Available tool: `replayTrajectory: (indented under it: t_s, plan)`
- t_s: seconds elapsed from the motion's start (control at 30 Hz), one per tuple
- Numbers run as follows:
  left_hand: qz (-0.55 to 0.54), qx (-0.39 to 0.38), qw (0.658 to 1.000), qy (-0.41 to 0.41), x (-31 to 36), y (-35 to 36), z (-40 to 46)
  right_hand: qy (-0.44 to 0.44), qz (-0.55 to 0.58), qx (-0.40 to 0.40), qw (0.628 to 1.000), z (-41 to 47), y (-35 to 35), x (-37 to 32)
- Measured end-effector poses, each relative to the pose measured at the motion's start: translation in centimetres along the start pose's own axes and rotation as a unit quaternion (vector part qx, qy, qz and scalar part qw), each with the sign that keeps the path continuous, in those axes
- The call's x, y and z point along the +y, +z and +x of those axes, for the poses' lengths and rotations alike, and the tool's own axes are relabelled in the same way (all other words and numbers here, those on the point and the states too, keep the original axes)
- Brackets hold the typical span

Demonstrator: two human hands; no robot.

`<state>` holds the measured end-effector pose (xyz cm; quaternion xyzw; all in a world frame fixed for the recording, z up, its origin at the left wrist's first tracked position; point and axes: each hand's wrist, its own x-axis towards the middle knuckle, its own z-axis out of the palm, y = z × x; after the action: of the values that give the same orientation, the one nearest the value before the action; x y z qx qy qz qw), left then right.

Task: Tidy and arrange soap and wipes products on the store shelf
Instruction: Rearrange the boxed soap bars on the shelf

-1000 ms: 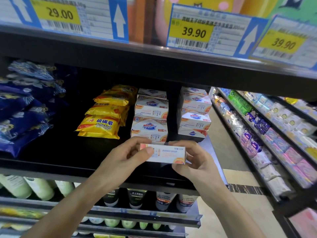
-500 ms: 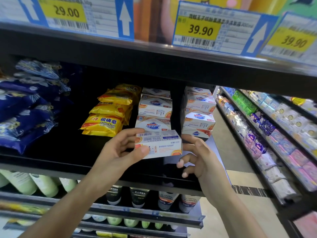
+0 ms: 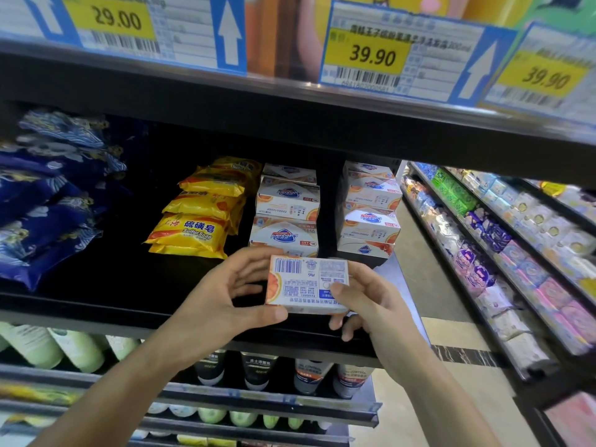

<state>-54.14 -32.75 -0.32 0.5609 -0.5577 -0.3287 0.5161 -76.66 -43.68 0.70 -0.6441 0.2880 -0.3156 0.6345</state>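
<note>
Right now I have one white soap box (image 3: 308,285) held with its barcode face up, in front of the near edge of the dark shelf (image 3: 96,304). My left hand (image 3: 222,304) pinches its left end, thumb underneath; my right hand (image 3: 367,304) curls round its right end, thumb on top. Beyond it, two stacks of matching boxes (image 3: 287,214) look fairly orderly, beside the yellow sulfur soap packs (image 3: 196,227). I judge this box not yet placed; the blue packs (image 3: 45,201) at left look loosely piled.

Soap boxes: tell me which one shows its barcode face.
The soap box held in both hands, in front of the shelf; the stacked boxes behind show logo faces.
</note>
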Motion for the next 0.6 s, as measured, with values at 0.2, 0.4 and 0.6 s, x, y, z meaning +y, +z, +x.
replayTrajectory:
  t_s: [0.2, 0.4, 0.6]
  plan:
    - [0.003, 0.006, 1.0, 0.0, 0.0, 0.2, 0.0, -0.009, 0.001, 0.02, 1.0, -0.1, 0.1, 0.1]
    - [-0.002, -0.001, 1.0, -0.008, -0.2, 0.3, 0.0, -0.05, 0.003, 0.035, 0.998, -0.2, -0.1, 0.6]
    - [-0.085, 0.035, 0.995, -0.039, -0.1, 0.2, -0.1, -0.103, 0.004, 0.047, 0.994, -0.3, -0.5, 1.5]
